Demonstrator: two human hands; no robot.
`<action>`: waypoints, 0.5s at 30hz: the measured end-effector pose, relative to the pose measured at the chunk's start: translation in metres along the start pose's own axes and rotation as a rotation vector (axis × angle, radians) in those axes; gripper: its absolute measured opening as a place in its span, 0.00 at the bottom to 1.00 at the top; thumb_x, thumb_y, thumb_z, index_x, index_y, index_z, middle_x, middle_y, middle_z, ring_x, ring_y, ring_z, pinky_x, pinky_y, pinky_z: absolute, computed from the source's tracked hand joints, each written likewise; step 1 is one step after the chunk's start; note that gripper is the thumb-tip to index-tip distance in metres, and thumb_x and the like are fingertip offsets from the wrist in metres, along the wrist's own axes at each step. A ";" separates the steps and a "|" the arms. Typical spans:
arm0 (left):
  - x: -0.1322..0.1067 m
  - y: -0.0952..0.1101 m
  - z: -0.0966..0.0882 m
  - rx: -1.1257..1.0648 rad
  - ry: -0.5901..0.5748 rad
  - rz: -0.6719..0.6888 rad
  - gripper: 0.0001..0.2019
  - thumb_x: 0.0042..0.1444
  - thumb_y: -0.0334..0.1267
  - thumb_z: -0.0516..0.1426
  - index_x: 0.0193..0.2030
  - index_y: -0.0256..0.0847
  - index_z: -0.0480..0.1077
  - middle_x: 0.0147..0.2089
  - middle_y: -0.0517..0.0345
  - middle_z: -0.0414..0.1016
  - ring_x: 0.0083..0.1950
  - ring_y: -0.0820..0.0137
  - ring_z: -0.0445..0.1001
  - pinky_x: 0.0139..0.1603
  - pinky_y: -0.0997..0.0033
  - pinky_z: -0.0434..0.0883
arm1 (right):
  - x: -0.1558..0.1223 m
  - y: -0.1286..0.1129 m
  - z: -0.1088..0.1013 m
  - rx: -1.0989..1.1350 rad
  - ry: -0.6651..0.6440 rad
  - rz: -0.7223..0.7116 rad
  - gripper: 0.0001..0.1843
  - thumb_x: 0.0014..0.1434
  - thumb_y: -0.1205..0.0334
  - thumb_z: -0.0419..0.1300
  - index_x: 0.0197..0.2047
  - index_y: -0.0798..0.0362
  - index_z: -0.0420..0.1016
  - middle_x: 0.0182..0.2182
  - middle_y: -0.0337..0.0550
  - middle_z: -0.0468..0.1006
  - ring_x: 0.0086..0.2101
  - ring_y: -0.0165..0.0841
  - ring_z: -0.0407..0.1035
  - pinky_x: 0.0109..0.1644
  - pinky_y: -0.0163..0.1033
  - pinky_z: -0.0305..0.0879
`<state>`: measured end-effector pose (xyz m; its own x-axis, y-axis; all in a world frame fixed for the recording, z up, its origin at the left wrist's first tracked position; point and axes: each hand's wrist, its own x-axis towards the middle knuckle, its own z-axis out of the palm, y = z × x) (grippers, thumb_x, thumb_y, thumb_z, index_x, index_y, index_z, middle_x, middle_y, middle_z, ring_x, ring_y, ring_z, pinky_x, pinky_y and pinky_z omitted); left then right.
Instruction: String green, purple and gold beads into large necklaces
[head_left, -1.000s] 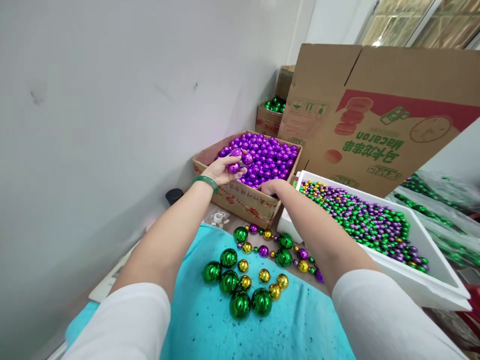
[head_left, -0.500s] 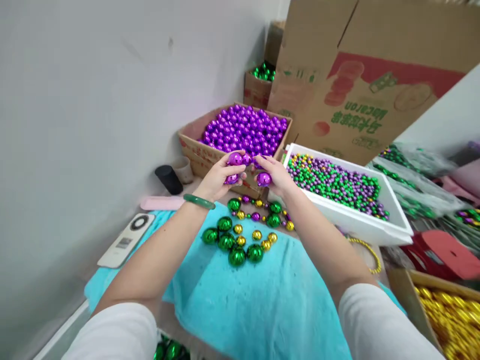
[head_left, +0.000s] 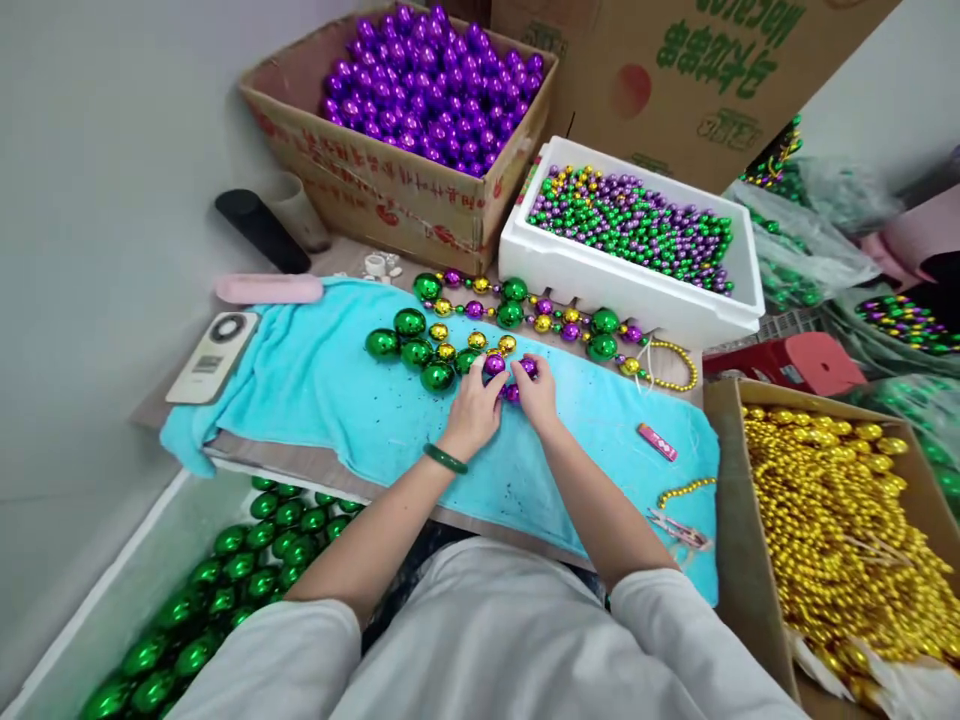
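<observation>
Both hands are low over the turquoise towel (head_left: 300, 390), close together around a few shiny purple beads (head_left: 494, 365). My left hand (head_left: 474, 412), with a green bangle on its wrist, has its fingers curled against them. My right hand (head_left: 537, 395) closes over purple beads on the other side; its fingers partly hide them. Just beyond and left lie large green beads (head_left: 415, 352) and smaller gold beads (head_left: 477, 342), loose on the towel. Behind these stretches a strung bead garland (head_left: 544, 322) of green, gold and purple, ending in a gold bead loop (head_left: 673, 366).
A carton (head_left: 375, 195) of purple beads and a white foam box (head_left: 630, 290) of small mixed beads stand behind. Gold bead strands (head_left: 840, 530) fill a carton at right; green beads (head_left: 240, 567) fill a bin at lower left. Snips (head_left: 679, 530) and a white fan-like device (head_left: 212, 358) lie on the towel.
My hands have come back from in front of the purple bead carton to the towel, bringing purple beads. The view has tilted down, showing more of the towel and the green bin.
</observation>
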<state>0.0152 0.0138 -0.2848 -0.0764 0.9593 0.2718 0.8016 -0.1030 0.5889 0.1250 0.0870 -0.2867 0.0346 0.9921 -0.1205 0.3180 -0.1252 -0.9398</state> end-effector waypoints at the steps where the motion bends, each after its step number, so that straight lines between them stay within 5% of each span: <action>1: 0.002 -0.003 0.001 0.053 -0.019 0.023 0.23 0.57 0.27 0.53 0.60 0.39 0.68 0.67 0.38 0.52 0.62 0.50 0.63 0.60 0.47 0.67 | 0.000 0.002 0.002 -0.070 0.014 -0.047 0.24 0.54 0.52 0.60 0.50 0.57 0.71 0.48 0.53 0.75 0.50 0.41 0.68 0.58 0.47 0.61; 6: 0.014 -0.019 0.001 0.184 -0.045 0.144 0.24 0.58 0.30 0.54 0.63 0.41 0.66 0.68 0.38 0.51 0.60 0.50 0.64 0.58 0.47 0.67 | 0.004 0.002 0.008 -0.200 -0.007 -0.083 0.29 0.62 0.51 0.54 0.59 0.62 0.67 0.54 0.62 0.70 0.56 0.44 0.65 0.63 0.47 0.57; 15: 0.034 -0.045 0.008 0.305 0.020 0.396 0.20 0.61 0.38 0.55 0.60 0.44 0.70 0.64 0.38 0.58 0.58 0.52 0.63 0.57 0.51 0.68 | 0.010 0.005 -0.006 -0.191 -0.040 -0.186 0.24 0.61 0.54 0.56 0.58 0.55 0.70 0.51 0.56 0.70 0.47 0.41 0.70 0.54 0.49 0.68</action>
<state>-0.0186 0.0535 -0.3076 0.2596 0.8567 0.4457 0.9081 -0.3736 0.1891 0.1329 0.0963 -0.2907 -0.0771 0.9965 0.0325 0.4890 0.0662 -0.8698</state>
